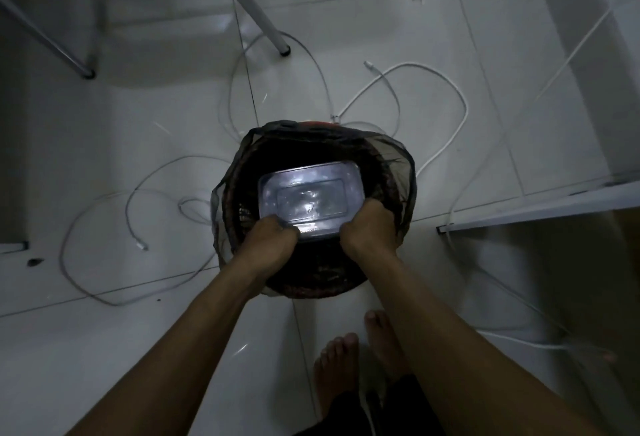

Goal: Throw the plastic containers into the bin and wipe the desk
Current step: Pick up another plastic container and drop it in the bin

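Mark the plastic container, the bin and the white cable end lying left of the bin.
plastic container (310, 198): head view, centre of its clear top face.
bin (398, 165): head view, far right rim with the dark liner over it.
white cable end (141, 246): head view, the plug tip on the floor.

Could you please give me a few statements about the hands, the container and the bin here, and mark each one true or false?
1. Both hands, left hand and right hand, grip the clear plastic container. True.
2. The container lies on the floor beside the bin. False: it is held in the mouth of the bin.
3. The bin is lined with a dark bag. True.
4. The floor has no cables on it. False: white cables loop across the tiled floor.
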A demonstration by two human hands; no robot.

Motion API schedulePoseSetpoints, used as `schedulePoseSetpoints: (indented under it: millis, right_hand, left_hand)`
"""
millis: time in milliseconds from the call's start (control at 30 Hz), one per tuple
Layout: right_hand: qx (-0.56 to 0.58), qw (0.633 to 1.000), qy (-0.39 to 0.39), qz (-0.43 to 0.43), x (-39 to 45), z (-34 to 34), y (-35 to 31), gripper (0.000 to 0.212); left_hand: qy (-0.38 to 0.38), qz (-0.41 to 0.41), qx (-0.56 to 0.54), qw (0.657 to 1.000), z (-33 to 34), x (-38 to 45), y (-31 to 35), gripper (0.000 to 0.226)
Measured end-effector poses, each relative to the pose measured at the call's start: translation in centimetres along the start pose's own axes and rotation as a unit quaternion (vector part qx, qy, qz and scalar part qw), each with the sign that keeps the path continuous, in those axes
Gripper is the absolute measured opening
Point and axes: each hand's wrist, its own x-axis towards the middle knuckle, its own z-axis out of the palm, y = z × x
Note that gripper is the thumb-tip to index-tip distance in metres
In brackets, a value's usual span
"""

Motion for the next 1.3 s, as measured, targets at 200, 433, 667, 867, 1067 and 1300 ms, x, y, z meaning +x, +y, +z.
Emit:
schedulePoseSetpoints:
  millis: [200,433,667,867,1067,1300]
  right_hand:
    - [-0.029,0.994,-0.099,0.028,1.4,0.1,-0.1,0.005]
    - [-0.048,0.991,-0.119,0.026,1.8,0.7,0.2,0.036]
    - [0.004,0.998,0.024,-0.051,0.1,3.4,2.0,0.045]
    - [-0.199,0.955,-0.018,-0.22,0.2,2.7,2.5,0.061]
    - [-0.313,0.907,-0.13,-0.248,1.6,3.4,3.9,0.054]
    - [-0.341,0.893,-0.185,-0.228,2.4,3.3,2.9,0.06]
  left_hand:
    - [-0.004,0.001,0.063,0.998,0.6,1.0,0.1,0.024]
    - [-0.017,0.041,0.201,0.979,1.4,0.9,-0.9,0.046]
    - [0.121,0.206,0.217,0.946,0.1,-1.7,-1.0,0.027]
    - [0.246,0.285,0.347,0.859,-2.1,-1.9,-2.8,0.043]
    - [0.105,0.263,0.233,0.93,-3.3,-0.9,-3.5,0.078]
    - [0.083,0.253,0.219,0.939,-4.1,-0.1,-4.0,0.08]
